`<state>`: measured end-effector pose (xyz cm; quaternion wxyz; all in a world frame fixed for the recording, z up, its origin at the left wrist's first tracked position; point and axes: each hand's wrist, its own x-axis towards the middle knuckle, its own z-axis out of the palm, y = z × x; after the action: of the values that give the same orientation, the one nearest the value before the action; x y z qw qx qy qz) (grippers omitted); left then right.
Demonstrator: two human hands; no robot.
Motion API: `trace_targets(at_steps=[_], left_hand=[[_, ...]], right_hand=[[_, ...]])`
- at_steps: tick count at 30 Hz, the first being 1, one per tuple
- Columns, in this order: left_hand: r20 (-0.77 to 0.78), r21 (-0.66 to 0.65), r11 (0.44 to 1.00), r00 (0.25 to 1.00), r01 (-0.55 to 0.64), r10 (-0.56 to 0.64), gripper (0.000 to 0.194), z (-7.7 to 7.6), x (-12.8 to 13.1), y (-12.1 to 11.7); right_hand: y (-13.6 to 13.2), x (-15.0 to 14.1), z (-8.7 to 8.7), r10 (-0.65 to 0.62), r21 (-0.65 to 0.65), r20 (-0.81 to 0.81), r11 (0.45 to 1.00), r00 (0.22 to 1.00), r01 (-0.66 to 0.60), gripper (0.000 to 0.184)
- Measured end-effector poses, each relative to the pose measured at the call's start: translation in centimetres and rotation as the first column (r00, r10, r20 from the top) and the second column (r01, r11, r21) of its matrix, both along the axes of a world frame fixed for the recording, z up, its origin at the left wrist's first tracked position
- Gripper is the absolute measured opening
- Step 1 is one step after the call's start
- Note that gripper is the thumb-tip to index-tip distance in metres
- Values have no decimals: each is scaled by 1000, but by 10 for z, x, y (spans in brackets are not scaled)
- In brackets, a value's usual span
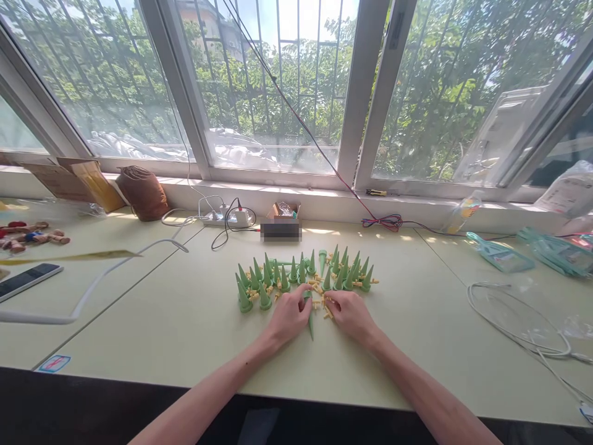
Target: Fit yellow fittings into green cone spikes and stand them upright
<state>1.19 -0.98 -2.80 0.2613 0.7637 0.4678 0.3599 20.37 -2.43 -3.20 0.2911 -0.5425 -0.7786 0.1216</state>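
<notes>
My left hand [291,314] is closed round a green plastic cone [311,326], whose tip points toward me. Close beside it, my right hand [348,314] has its fingers pinched together at a small yellow branched plastic piece [326,301]; the fingertips partly hide it. Another loose yellow piece [328,313] lies just under the right fingers. Beyond both hands stand several green cones [243,298] with their tips up, in a left and a right cluster. Yellow pieces [374,282] are scattered among their bases. One cone [322,262] at the back middle stands with its wide end up.
Behind the cones lie a pixelated dark box [280,232] and a power strip [227,216] with cables. A phone [28,279] and doll-like figures [34,236] are at the left. At the right are a coiled white cable [519,343] and green plastic bags [503,252].
</notes>
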Motion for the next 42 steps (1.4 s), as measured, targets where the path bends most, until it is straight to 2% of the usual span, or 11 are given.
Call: trace_targets(at_steps=[5, 12, 24, 34, 42], left_hand=[[23, 6, 999, 999, -37, 37, 20, 4, 2, -1], [20, 34, 999, 999, -37, 36, 17, 0, 1, 0], [11, 55, 998, 999, -39, 38, 16, 1, 2, -1], [-23, 30, 998, 998, -51, 51, 19, 1, 3, 0], [-90, -29, 996, 993, -81, 79, 25, 7, 2, -1]], right_hand=[[-1, -1, 2, -2, -9, 31, 1000, 1000, 2, 23], [-4, -2, 6, 1, -33, 79, 999, 997, 2, 28], [-4, -2, 7, 17, -19, 122, 1000, 992, -15, 26], [-3, -2, 7, 81, 11, 113, 996, 990, -83, 22], [-2, -3, 4, 33, -26, 119, 999, 992, -30, 20]])
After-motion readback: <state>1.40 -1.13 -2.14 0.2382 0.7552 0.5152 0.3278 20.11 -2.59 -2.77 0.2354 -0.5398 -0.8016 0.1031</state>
